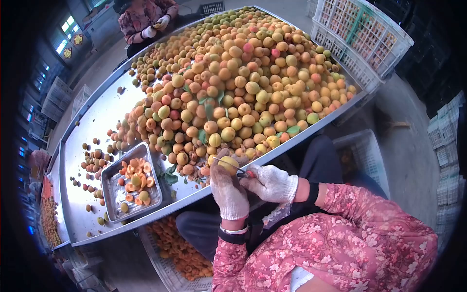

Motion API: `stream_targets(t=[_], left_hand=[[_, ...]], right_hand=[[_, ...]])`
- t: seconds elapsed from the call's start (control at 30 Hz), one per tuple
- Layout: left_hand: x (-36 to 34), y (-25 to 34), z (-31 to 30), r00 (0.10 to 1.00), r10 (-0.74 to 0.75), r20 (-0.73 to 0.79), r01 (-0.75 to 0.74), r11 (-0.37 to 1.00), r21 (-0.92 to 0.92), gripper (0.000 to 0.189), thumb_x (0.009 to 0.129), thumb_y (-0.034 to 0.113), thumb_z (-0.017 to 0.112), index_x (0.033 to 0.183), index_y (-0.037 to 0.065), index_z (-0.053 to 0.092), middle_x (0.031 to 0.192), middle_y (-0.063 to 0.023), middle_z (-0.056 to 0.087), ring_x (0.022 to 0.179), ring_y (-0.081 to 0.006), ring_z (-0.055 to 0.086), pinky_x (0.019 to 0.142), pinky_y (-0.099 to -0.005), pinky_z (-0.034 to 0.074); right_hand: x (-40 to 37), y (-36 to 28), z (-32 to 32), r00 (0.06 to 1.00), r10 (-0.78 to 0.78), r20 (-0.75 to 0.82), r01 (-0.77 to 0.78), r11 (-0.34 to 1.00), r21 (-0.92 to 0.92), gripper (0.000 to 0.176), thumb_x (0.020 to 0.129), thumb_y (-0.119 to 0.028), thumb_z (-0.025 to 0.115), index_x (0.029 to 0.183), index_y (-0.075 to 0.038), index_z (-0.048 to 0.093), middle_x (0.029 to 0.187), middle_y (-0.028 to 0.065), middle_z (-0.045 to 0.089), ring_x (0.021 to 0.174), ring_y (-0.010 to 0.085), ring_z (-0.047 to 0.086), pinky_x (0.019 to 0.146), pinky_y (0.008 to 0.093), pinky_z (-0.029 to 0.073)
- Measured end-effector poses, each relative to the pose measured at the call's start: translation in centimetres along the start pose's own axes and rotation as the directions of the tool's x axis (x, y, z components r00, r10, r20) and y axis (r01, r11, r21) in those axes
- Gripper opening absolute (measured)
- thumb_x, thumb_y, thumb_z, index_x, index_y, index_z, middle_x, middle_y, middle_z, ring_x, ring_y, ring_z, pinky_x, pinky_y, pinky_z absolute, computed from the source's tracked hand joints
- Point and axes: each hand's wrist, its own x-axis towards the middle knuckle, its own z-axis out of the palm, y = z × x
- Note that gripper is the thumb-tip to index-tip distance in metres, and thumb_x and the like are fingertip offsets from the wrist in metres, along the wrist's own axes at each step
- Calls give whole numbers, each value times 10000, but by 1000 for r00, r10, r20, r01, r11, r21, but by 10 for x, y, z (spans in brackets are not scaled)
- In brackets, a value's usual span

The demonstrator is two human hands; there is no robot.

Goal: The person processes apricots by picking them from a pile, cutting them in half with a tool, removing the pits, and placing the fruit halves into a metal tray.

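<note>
My left hand (227, 197), in a stained white knit glove, is closed around a yellow apricot (227, 166) at the table's near edge. In my gloved right hand (272, 183) is a small knife (249, 173) with a reddish handle. Its thin blade lies across the apricot in this view. Just beyond both hands rises a large heap of apricots (243, 92), yellow, orange and partly green, with some leaves among them. To the left stands a metal tray (108, 194) with apricot halves and a few whole fruits.
The metal table (78, 170) has a raised rim. Under it, near my legs, a crate (160, 265) holds orange apricot halves. Another pale crate (374, 155) stands at right, below stacked white crates (362, 39). Across the table sits a person (141, 19) in gloves, holding something small.
</note>
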Motion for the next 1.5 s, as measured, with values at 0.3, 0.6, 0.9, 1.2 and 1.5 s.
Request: stream_targets(t=[0.3, 0.6, 0.9, 1.2, 1.5], left_hand=[[-1, -1, 7, 992, -122, 28, 125, 976, -179, 553, 1018, 459, 385, 1282, -21, 466, 1201, -127, 573, 1117, -203, 553, 920, -320, 456], [1, 6, 19, 955, -297, 13, 269, 845, -463, 584, 970, 515, 463, 1247, 1, 464, 1171, -139, 570, 1093, -270, 560, 970, -383, 442], [6, -6, 6, 959, -271, 78, 281, 886, -368, 570, 964, 494, 499, 1243, 1, 444, 1145, -202, 592, 1103, -308, 564, 997, -417, 437], [7, 6, 11, 982, -168, 82, 186, 928, -323, 426, 1000, 330, 483, 1294, 30, 409, 1133, -215, 611, 1132, -305, 567, 985, -400, 445], [10, 7, 10, 992, -122, -19, 115, 969, -218, 357, 986, 210, 510, 1288, 40, 424, 1133, -173, 592, 1100, -293, 597, 941, -381, 498]], right_hand=[[2, 7, -1, 994, -80, -78, 87, 992, 91, 318, 938, -314, 571, 1015, -6, 578, 739, 220, 626, 731, 405, 631, 619, 450, 491], [3, 14, 2, 993, -56, -100, 51, 998, -45, 309, 943, -299, 557, 993, 3, 592, 769, 228, 627, 755, 413, 629, 637, 446, 492], [8, 29, -2, 995, -103, 4, 103, 985, -140, 314, 947, -309, 544, 1031, -8, 563, 766, 222, 627, 766, 407, 633, 640, 455, 488], [12, 8, -7, 1000, -22, 9, 23, 994, -109, 293, 940, -273, 551, 1037, -4, 486, 821, 233, 633, 761, 413, 638, 632, 457, 505], [23, 5, -4, 997, -36, 71, 43, 994, -97, 285, 949, -258, 536, 1054, 3, 493, 858, 238, 640, 807, 432, 630, 653, 461, 510]])
